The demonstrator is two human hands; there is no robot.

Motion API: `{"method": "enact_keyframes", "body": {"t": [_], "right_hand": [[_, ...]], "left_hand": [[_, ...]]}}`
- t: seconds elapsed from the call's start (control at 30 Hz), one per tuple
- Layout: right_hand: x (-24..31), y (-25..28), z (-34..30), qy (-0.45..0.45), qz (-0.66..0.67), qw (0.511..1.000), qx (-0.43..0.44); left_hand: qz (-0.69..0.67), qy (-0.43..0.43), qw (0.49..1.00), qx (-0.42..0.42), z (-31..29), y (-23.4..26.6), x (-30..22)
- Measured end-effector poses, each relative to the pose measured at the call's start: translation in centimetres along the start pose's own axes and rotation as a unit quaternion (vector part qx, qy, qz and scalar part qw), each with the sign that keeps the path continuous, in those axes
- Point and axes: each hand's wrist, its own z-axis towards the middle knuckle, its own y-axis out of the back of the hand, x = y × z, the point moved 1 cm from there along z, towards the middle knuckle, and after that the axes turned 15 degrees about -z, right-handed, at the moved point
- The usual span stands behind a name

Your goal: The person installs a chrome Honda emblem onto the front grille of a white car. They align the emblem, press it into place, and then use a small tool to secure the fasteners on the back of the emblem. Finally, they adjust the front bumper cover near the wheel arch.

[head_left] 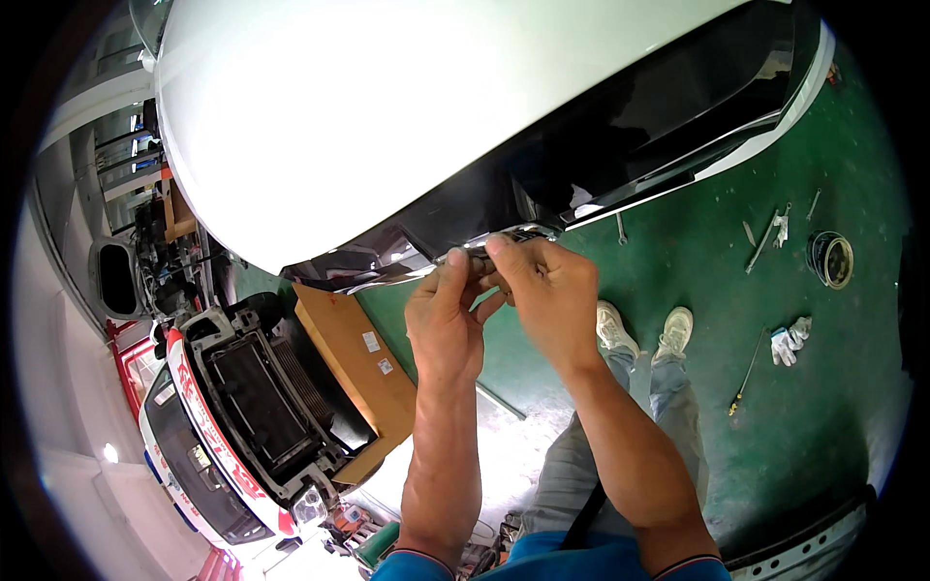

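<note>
My left hand [444, 320] and right hand [554, 305] pinch a small part [479, 257]: looks light, probably stiff; edges suit fingertips!

This is a car repair workshop: a white car [339, 126] fills the top of the view, and a second vehicle [200, 460] stands with its front stripped back to the radiator [260, 395]. A wrench [621, 229], a long-shafted hand tool [746, 375] and a work glove [794, 339] lie about the green floor [823, 426], with dark vehicle parts [160, 261] crowding the left.
</note>
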Motion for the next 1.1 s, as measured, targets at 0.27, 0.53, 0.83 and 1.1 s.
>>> {"method": "enact_keyframes", "body": {"t": [0.27,0.53,0.83,1.1], "right_hand": [[1.5,0.2,0.3,-0.047,-0.028,0.998,0.0],[1.4,0.6,0.5,-0.077,-0.051,0.996,0.003],[2.3,1.4,1.2,-0.113,-0.08,0.99,0.024],[2.5,2.2,1.6,-0.115,-0.063,0.991,0.028]], "left_hand": [[-0.014,0.058,0.998,-0.006,-0.2,-0.3,-0.8],[-0.01,0.086,0.995,-0.043,-0.1,-0.4,-1.1],[-0.011,0.103,0.993,-0.056,0.5,-0.2,-1.1],[-0.034,0.109,0.993,-0.033,0.3,-0.1,-0.8]]}}
